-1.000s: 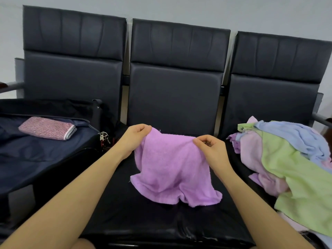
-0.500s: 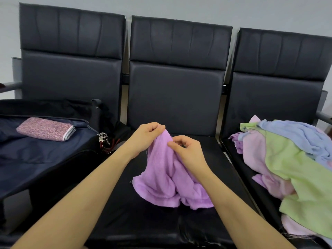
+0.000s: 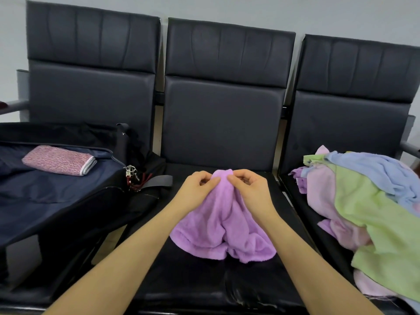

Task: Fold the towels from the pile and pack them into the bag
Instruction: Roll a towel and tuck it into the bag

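A purple towel point(image 3: 223, 233) hangs bunched over the middle black seat point(image 3: 204, 280), its lower edge resting on the cushion. My left hand point(image 3: 200, 189) and my right hand point(image 3: 248, 189) pinch its top edge, close together, fingers curled. On the right seat lies the pile of towels point(image 3: 368, 214) in green, pink, blue and purple. An open dark blue bag point(image 3: 52, 196) sits on the left seat, and a folded pink patterned towel point(image 3: 59, 160) lies inside it.
Three black padded chairs stand in a row against a grey wall. Keys and a strap point(image 3: 134, 176) hang at the bag's right corner beside the middle seat. A metal armrest point(image 3: 409, 146) sticks out at the far right.
My hands have come together at the towel's top edge, so the spread towel has gathered into a bunch. The view has shifted slightly.
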Available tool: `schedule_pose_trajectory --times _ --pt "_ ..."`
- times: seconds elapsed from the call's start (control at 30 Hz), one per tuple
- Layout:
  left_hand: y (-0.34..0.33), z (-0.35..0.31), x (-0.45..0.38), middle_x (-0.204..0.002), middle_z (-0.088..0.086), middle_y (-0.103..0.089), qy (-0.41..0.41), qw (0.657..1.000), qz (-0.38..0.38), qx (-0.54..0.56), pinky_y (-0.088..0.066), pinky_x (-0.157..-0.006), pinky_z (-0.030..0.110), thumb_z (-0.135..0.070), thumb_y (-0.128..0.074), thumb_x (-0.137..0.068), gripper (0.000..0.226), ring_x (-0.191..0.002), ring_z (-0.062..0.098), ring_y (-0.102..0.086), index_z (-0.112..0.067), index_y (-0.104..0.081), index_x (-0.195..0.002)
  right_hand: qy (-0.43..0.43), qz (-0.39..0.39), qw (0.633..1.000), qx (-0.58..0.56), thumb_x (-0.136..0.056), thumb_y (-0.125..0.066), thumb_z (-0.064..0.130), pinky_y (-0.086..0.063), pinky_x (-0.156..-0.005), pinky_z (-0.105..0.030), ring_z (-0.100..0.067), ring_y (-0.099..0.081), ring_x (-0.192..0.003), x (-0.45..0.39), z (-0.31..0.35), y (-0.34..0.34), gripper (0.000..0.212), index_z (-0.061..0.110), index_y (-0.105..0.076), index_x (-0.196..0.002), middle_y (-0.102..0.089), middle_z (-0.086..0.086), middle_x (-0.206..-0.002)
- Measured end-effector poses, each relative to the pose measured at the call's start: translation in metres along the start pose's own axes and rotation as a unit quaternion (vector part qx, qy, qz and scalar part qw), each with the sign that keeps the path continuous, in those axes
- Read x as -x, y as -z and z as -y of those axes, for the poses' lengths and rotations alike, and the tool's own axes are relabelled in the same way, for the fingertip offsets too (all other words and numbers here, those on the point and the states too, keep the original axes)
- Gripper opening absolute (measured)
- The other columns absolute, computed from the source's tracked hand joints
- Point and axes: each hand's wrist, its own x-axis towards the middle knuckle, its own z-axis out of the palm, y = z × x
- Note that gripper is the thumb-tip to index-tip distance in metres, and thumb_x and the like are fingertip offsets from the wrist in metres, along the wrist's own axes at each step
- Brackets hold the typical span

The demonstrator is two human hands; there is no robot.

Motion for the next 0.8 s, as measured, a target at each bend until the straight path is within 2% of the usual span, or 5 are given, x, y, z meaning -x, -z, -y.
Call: schedule_pose_trajectory --times 0.13,0.43,0.53,0.67,0.8 --pt "0.008 -0.003 -0.003 -0.081 0.0 -0.066 -0.008 0.997 -0.058 0.057 -0.045 -0.062 0.012 -0.02 -0.058 -0.094 0.013 -0.07 0.004 -0.056 -0.009 -0.065 -0.091 0.006 -0.04 0.999 -0.033 -0.088 -0.066 0.012 -0.05 -0.071 -0.016 -0.002 -0.066 -0.078 0.002 0.004 0.009 0.013 0.022 -0.072 -0.082 -0.072 0.007 -0.082" --pt "0.066 -0.06 -0.04 -0.081 -0.005 -0.063 -0.049 0.968 -0.246 -0.009 -0.045 -0.074 0.022 -0.022 -0.06 -0.091 0.008 -0.08 0.011 -0.059 -0.015 -0.061 -0.088 0.029 -0.205 0.974 -0.094 -0.089 -0.062 0.005 -0.051 -0.08 -0.017 -0.007 -0.065 -0.086 -0.029 0.056 0.04 0.019 0.018 -0.07 -0.1 -0.07 0.003 -0.093" --pt "0.086 -0.081 -0.049 -0.078 -0.009 -0.059 -0.071 0.96 -0.271 -0.021 -0.04 -0.066 0.008 -0.02 -0.056 -0.094 0.007 -0.076 0.006 -0.055 -0.014 -0.057 -0.093 0.046 -0.251 0.959 -0.124 -0.09 -0.059 0.003 -0.046 -0.069 -0.003 0.004 -0.061 -0.082 -0.041 0.085 0.051 0.025 0.012 -0.068 -0.111 -0.067 0.005 -0.096" --pt "0.108 -0.104 -0.055 -0.083 -0.007 -0.06 -0.086 0.951 -0.296 0.017 -0.035 -0.059 -0.002 -0.008 -0.05 -0.093 0.018 -0.077 0.001 -0.055 -0.018 -0.051 -0.107 0.046 -0.27 0.94 -0.203 -0.089 -0.058 -0.001 -0.047 -0.062 -0.005 0.004 -0.062 -0.077 -0.051 0.125 0.062 0.025 0.013 -0.069 -0.108 -0.068 0.006 -0.091" --pt "0.127 -0.123 -0.063 -0.091 -0.001 -0.071 -0.07 0.947 -0.286 0.124 -0.049 -0.073 0.018 0.004 -0.05 -0.084 0.036 -0.086 0.013 -0.065 -0.023 -0.073 -0.083 0.057 -0.277 0.93 -0.235 -0.089 -0.06 -0.001 -0.048 -0.073 -0.009 -0.005 -0.062 -0.091 -0.059 0.159 0.077 0.029 0.008 -0.067 -0.116 -0.067 0.0 -0.105"
